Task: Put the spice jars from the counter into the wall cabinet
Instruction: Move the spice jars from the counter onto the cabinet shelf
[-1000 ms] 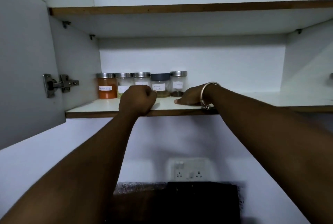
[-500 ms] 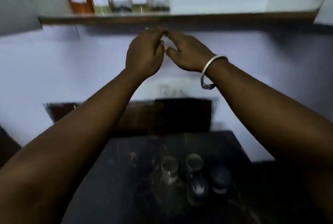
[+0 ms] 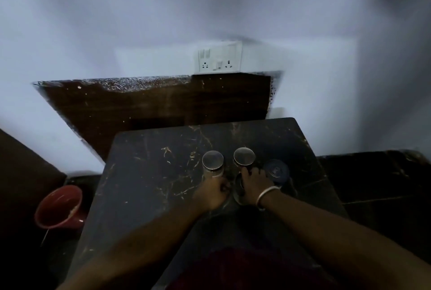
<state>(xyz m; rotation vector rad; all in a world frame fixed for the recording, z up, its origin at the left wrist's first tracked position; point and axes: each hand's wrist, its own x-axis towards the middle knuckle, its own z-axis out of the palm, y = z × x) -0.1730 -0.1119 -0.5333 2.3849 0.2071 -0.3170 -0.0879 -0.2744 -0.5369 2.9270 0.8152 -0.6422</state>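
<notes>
Four jars (image 3: 212, 161) remain on the surface (image 3: 149, 173) — left hand (image 3: 211, 194) and right hand (image 3: 254, 184) each closing on one; grip unconfirmed.

Black counter (image 3: 149, 173) veined with gold, silver-lidded jars (image 3: 212, 160), a dark blue lid (image 3: 276, 169), red bucket (image 3: 59, 208) lower left.

surface: dark marble counter (image 3: 144, 184) | on it: two steel-lidded jars (image 3: 212, 161); one dark-lidded jar (image 3: 276, 170)

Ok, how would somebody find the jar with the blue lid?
Find the dark marble counter under the wall socket. The jars stand bunched near the hands; the blue-lidded jar is farthest right. Its two neighbours have shiny silver lids.
</notes>
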